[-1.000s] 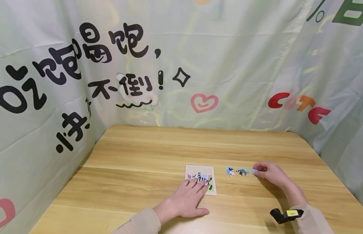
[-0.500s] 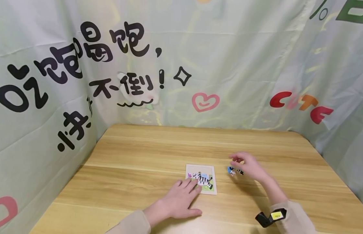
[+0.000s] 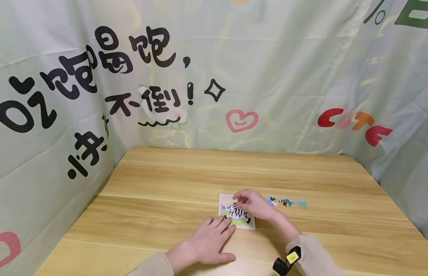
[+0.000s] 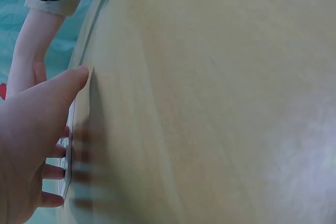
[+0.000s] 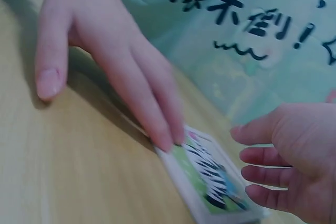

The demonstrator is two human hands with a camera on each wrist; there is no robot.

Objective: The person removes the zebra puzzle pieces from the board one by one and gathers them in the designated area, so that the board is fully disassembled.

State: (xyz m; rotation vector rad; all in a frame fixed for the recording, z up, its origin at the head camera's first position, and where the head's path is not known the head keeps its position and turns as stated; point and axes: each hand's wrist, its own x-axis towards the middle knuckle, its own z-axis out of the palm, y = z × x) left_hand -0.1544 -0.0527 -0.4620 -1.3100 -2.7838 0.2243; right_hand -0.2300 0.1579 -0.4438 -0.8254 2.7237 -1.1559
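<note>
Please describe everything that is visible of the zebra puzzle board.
The puzzle board is a nearly square panel with a pale border; wood or card, I cannot tell. Its picture shows a striped zebra on green, with a pink shape near its nose; toward the far edge, plain beige shows. It lies flat on the table, left of the loose pieces. The left hand touches its near side. The right hand is over it, hiding part; contact is unclear.
</note>
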